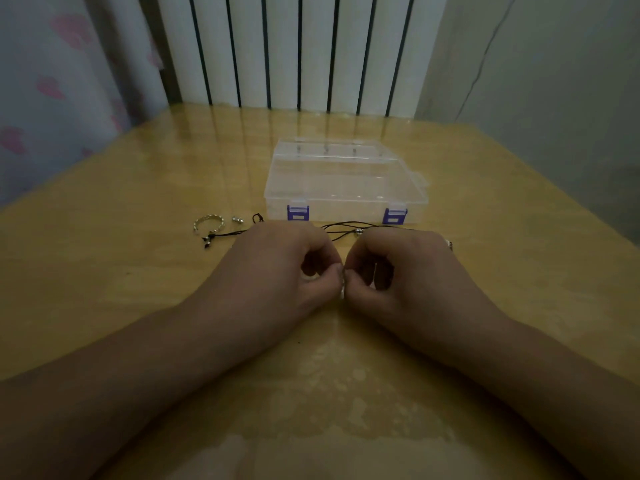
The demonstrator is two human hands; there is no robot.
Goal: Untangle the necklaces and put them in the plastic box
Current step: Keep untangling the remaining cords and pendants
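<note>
A clear plastic box [343,181] with two purple latches stands closed on the wooden table [138,271]. Just in front of it lie black cord necklaces [346,227] with small silver beads, partly hidden behind my hands. My left hand [277,268] and my right hand [401,268] meet fingertip to fingertip in front of the box, both pinching a small silver piece [342,291] of a necklace between them. A cord end with a dark pendant [207,241] trails out to the left of my left hand.
A silver ring-shaped bracelet [208,221] and a small silver charm [237,220] lie left of the box. A white radiator [298,50] stands behind the table, a patterned curtain [52,81] at the left, a wall at the right.
</note>
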